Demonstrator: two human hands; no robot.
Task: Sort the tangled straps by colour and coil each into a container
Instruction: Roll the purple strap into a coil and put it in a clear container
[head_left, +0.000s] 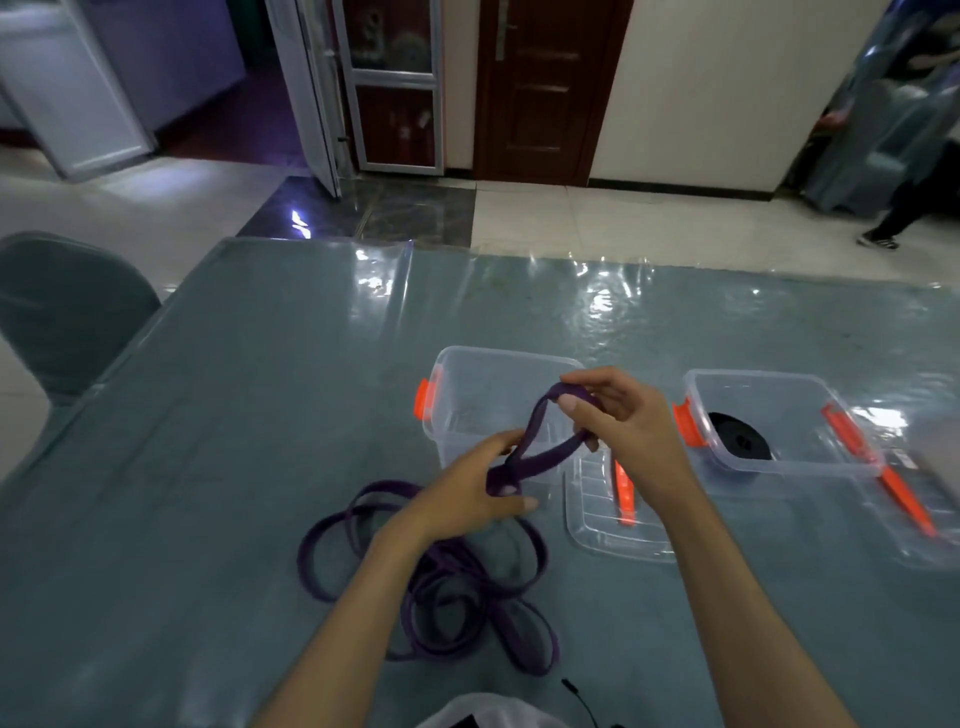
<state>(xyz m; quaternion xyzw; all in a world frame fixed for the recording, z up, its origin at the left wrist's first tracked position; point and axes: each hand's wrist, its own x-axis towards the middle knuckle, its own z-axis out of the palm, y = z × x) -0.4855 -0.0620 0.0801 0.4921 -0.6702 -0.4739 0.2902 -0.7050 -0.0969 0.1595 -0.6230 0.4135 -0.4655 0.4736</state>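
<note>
Between both hands' fingers, purple strap looped, above table

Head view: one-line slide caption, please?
Both hands loop a purple strap before an empty container; a black coil fills the other.

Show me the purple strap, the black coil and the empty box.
purple strap (540, 462), head view, on the stretch held between the hands.
black coil (740, 436), head view, on its flat top.
empty box (498, 358), head view, on its far rim.
</note>
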